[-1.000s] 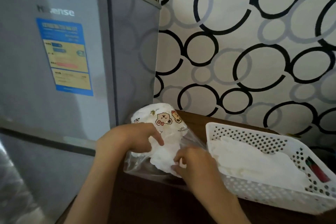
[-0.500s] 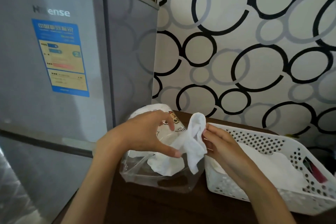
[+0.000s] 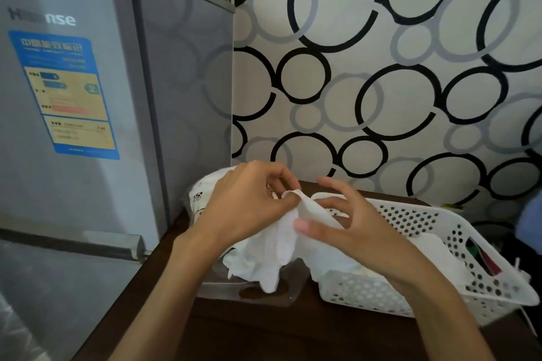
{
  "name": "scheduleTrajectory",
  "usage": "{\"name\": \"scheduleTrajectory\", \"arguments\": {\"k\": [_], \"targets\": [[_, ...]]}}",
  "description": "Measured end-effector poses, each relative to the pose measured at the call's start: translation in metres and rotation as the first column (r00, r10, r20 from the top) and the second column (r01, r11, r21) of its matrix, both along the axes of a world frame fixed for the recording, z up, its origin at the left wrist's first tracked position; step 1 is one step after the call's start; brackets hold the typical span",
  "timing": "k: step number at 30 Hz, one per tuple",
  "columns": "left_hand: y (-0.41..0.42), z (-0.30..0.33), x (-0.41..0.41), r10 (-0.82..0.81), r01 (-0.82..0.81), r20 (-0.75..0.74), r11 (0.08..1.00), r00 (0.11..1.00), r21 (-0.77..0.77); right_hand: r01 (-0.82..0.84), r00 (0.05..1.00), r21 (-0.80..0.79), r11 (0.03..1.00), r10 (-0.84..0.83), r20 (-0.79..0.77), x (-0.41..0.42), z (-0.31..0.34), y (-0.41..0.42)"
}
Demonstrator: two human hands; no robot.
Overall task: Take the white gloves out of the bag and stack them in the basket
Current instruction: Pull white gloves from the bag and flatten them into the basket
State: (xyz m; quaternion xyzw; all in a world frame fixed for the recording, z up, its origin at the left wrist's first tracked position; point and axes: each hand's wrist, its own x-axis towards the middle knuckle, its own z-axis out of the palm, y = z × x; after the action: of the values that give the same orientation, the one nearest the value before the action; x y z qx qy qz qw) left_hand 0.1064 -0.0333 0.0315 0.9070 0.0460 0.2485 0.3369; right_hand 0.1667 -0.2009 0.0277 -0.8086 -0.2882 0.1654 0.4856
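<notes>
A white glove [image 3: 278, 246] hangs between my two hands, above the clear plastic bag [image 3: 249, 293] on the dark wooden table. My left hand [image 3: 246, 208] pinches the glove's upper edge with thumb and fingers. My right hand [image 3: 343, 223] holds the same edge from the right, thumb in front and fingers spread behind. To the right stands the white perforated basket [image 3: 440, 228], with white gloves [image 3: 440, 255] lying inside. More white fabric shows inside the bag under the held glove.
A grey fridge [image 3: 88, 126] stands close on the left. Behind the bag lies a white pack with cartoon prints [image 3: 202, 199]. The patterned wall is right behind the table [image 3: 264, 331]. A red and green item [image 3: 484, 258] sits at the basket's right end.
The glove has come up out of the bag. My left hand left the bag's opening and took hold of the glove's top edge beside my right hand.
</notes>
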Motion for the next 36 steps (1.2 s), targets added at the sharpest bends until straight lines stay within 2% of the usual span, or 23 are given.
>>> {"name": "scheduleTrajectory", "arguments": {"k": [2,4,7,10,14,16,18,20,24,27,30,33,36], "targets": [[0.003,0.0,0.0,0.01,-0.01,0.001,0.999,1.0,-0.03,0.091,0.978,-0.043,0.995,-0.081,0.194,0.001,-0.001,-0.002],[0.01,0.001,-0.001,0.001,0.0,0.01,0.997,1.0,-0.074,0.115,0.963,-0.002,0.993,-0.111,0.246,0.006,0.003,-0.01],[0.021,0.0,-0.001,-0.163,0.157,-0.014,0.964,0.986,-0.215,0.056,0.993,0.071,0.996,-0.063,0.098,0.015,0.014,-0.033],[0.026,-0.006,-0.001,-0.285,0.255,-0.074,0.928,0.956,-0.273,0.021,1.0,0.091,0.996,-0.023,0.015,0.023,0.019,-0.052],[0.015,-0.012,0.007,-0.339,0.298,-0.073,0.897,0.938,-0.327,0.207,0.975,0.348,0.914,-0.164,-0.15,0.035,0.017,-0.062],[0.003,-0.013,0.012,-0.323,0.29,-0.037,0.889,0.946,-0.355,0.282,0.958,0.422,0.862,-0.227,-0.175,0.038,0.015,-0.065],[-0.009,-0.015,0.019,-0.291,0.271,0.008,0.882,0.957,-0.386,0.353,0.935,0.457,0.816,-0.333,-0.126,0.043,0.013,-0.066],[-0.022,-0.016,0.029,-0.227,0.231,0.063,0.87,0.972,-0.436,0.419,0.881,0.483,0.769,-0.473,-0.011,0.047,0.011,-0.072],[-0.047,-0.016,0.054,-0.196,0.23,0.121,0.864,0.973,-0.448,0.441,0.685,0.574,0.69,-0.672,0.282,0.052,0.005,-0.085],[-0.063,-0.017,0.074,-0.201,0.229,0.111,0.88,0.973,-0.415,0.456,0.59,0.583,0.672,-0.719,0.367,0.058,0.002,-0.097],[-0.08,-0.024,0.086,-0.158,0.188,0.109,0.903,0.981,-0.387,0.444,0.565,0.588,0.676,-0.72,0.402,0.063,0.0,-0.101],[-0.089,-0.028,0.086,-0.042,0.137,0.234,0.903,0.971,-0.406,0.39,0.562,0.606,0.693,-0.701,0.44,0.057,0.003,-0.093],[-0.082,-0.022,0.075,0.094,-0.026,0.359,0.981,0.929,-0.19,0.353,0.596,0.609,0.71,-0.673,0.439,0.05,0.008,-0.087]]}}
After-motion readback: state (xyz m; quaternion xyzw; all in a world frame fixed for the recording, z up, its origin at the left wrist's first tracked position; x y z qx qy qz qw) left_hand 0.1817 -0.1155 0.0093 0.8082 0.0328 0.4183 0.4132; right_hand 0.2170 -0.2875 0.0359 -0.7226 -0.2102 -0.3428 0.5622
